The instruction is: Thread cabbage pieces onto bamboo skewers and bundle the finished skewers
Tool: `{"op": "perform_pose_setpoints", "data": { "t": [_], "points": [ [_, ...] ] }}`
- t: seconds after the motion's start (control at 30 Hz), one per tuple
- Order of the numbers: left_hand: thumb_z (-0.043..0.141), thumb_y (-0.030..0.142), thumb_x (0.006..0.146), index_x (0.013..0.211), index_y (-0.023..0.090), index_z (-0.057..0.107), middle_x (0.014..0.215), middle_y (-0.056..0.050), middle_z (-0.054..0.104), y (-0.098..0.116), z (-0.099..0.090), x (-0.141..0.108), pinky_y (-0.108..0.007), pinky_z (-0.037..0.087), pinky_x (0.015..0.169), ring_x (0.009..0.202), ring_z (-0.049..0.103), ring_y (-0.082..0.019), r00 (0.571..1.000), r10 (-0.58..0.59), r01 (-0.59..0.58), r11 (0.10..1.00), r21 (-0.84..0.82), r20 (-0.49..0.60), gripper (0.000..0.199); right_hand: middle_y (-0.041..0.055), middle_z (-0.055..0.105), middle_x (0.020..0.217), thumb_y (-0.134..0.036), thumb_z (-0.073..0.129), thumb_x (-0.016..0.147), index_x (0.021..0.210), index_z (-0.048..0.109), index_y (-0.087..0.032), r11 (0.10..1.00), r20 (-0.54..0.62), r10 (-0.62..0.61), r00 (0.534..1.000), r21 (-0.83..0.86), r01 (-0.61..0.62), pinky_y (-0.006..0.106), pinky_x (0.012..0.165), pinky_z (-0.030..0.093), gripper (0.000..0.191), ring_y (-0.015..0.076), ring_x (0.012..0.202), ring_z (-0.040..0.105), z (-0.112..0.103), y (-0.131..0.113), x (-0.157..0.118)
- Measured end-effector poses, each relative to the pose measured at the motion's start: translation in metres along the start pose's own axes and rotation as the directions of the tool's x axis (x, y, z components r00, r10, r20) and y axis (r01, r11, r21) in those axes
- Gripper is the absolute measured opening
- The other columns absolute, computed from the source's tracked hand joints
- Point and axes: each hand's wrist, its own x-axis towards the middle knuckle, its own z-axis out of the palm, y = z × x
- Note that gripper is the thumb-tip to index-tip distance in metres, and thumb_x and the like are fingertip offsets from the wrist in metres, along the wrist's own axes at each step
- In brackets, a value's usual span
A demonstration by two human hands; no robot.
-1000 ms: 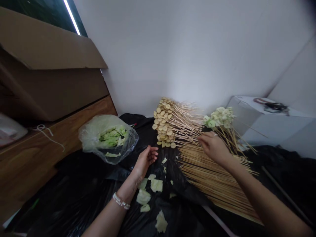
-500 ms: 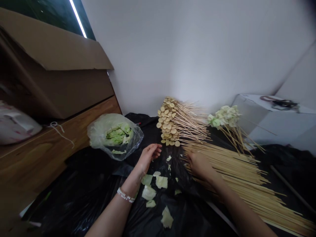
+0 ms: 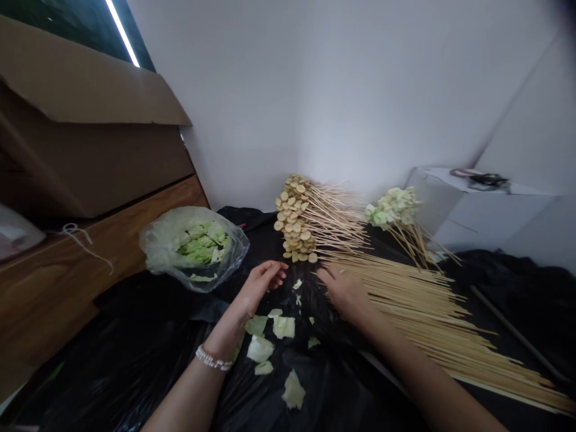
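While L hand hangs above black plastic, fingers half curled, can't tell if thumb meets them; R hand at L ends of bare sticks, fingers bent, grip hidden, can't tell if clamped on one. Bare sticks run off to R of R hand. Sticks w/ pale round slices just beyond, btwn both hands; sticks w/ leaf bunches farther beyond R hand. Loose leaf pcs nearer the wearer than L hand, approx. btwn forearms. Clear bag of green leaves to L of L hand
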Motion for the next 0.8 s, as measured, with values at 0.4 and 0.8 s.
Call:
{"op": "perform_pose_setpoints", "data": {
  "t": [0.4,0.8],
  "points": [
    [0.066,0.052,0.074,0.076,0.015,0.071,0.068,-0.003,0.064,-0.007,-0.009,0.004,-0.020,0.035,0.051,0.058,0.053,-0.011,0.978,-0.030,-0.035,0.953,0.301,0.208,0.037,0.0103,0.063,0.105,-0.014,0.038,0.093,0.124,0.055,-0.019,0.995,0.047,-0.049,0.998,0.093,0.045,0.026,0.068,0.039,0.036,0.0190,0.088,0.059,-0.001,-0.001,-0.003],
    [0.076,0.039,0.067,0.073,0.015,0.070,0.066,-0.001,0.064,-0.001,0.002,-0.008,-0.023,0.039,0.057,0.059,0.052,-0.012,0.914,-0.018,-0.129,0.935,0.331,0.406,0.025,0.0104,0.064,0.108,-0.018,0.037,0.094,0.126,0.054,-0.021,0.997,0.144,-0.048,0.988,0.060,0.039,0.027,0.063,0.039,0.036,0.0209,0.085,0.063,-0.003,0.004,-0.001]
  ]
}}
